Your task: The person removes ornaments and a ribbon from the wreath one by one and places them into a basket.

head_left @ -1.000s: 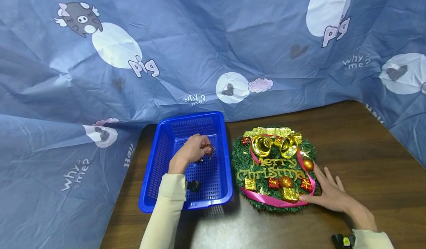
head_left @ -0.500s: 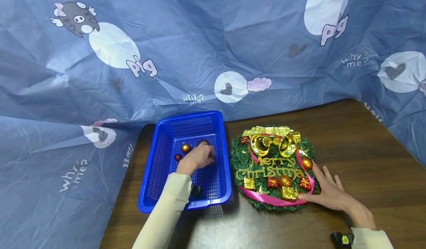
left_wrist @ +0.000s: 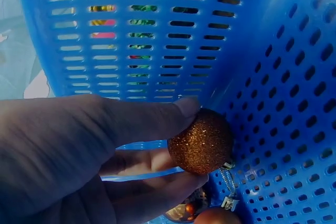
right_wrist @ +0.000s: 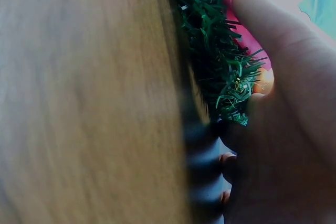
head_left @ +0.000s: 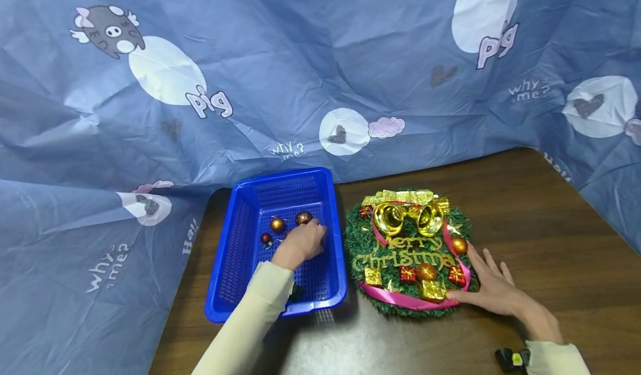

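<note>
while left grip (head_left: 302,243) pinches a bauble (left_wrist: 200,142), spread right grip (head_left: 497,291) touches the wreath (head_left: 409,250).

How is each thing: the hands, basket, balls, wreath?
Basket: upright, open-topped
Left hand: pinching glittery ball
Glittery ball: held, inside basket
Gold ball: lying in basket
Small red ball: lying in basket
Shiny brown ball: lying in basket
Wreath: lying flat
Right hand: spread at wreath's edge
</note>
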A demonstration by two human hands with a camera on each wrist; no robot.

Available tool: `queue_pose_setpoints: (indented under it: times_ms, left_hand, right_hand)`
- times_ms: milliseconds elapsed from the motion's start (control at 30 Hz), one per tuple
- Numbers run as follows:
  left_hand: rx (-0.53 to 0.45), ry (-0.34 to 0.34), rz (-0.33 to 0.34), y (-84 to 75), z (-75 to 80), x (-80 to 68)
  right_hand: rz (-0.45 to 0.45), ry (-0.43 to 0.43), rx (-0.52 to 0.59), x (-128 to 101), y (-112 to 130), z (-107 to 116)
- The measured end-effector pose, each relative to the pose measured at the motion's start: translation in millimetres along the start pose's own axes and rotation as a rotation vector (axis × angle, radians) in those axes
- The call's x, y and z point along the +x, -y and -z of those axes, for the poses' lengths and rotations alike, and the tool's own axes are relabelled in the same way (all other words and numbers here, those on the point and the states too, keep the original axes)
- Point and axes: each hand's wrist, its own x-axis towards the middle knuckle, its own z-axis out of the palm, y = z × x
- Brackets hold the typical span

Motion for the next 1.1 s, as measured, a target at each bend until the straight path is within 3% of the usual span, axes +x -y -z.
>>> queue_pose_setpoints:
  times_ms: [200, 367, 500, 633, 900, 1100]
  left_hand:
    - [0.019, 0.014, 0.011, -0.4, -2.0, -0.8]
    - [-0.109, 0.071, 0.023, 8.2, 3.0, -2.7]
    - [-0.207, 0.073, 0.093, 18.7, 20.5, -5.8]
    - [-0.253, -0.001, 0.137, 21.5, 46.2, -10.6]
    - [-0.318, -0.125, 0.057, -1.4, 78.1, -18.0]
    - [-0.323, -0.125, -0.025, -33.5, 85.4, -18.2]
  right_hand:
    - [0.001, 0.004, 0.001, -1, 2, -1]
    - [0.002, 0.005, -0.002, -1, 3, -2]
    - [0.009, 0.001, -0.005, 0, 2, -2]
    - [0.013, -0.002, 0.005, 0, 1, 0]
    - [0.012, 0.001, 0.01, -1, 1, 0]
    - [0.006, 0.007, 0.019, 0, 1, 1]
